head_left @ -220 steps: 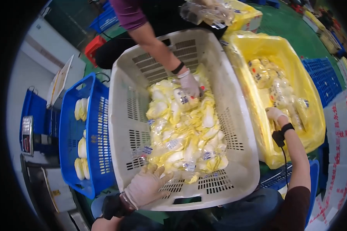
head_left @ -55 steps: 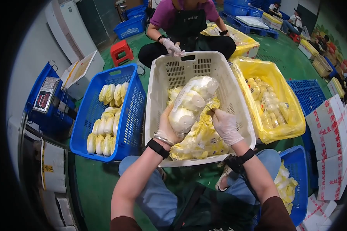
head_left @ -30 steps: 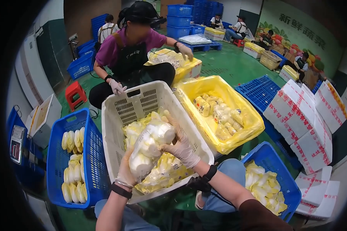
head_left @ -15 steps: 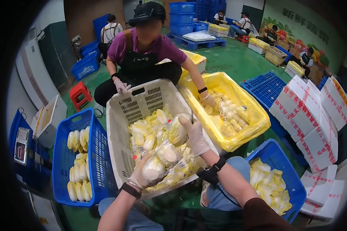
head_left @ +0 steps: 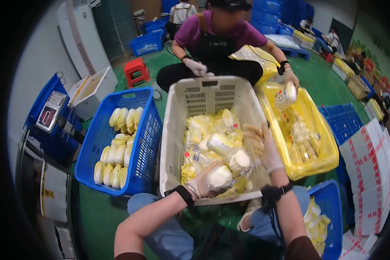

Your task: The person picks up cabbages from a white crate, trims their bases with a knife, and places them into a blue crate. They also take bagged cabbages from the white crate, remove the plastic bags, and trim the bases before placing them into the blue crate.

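Both of my gloved hands are inside the white crate [head_left: 173, 130], which holds bagged yellow-white cabbages [head_left: 199, 123]. My left hand [head_left: 201, 180] is wrapped round a bagged cabbage [head_left: 220, 177] near the crate's front edge, its white cut end facing me. My right hand [head_left: 264, 149] is at the crate's right side, beside another bagged cabbage [head_left: 238, 160]; its fingers are blurred, and whether they hold anything cannot be made out.
Opposite me a person [head_left: 221, 39] holds a bagged cabbage over a yellow-lined box [head_left: 329, 162]. A blue crate [head_left: 149, 143] of cabbages stands left, a blue crate of leaves [head_left: 318, 221] lower right. Further off are a red stool [head_left: 136, 71], scale [head_left: 52, 110] and white boxes [head_left: 368, 173].
The view has turned left. My right hand has moved off the cabbage it was touching, towards the crate's right side. The other person has lifted a bagged cabbage from the yellow-lined box.
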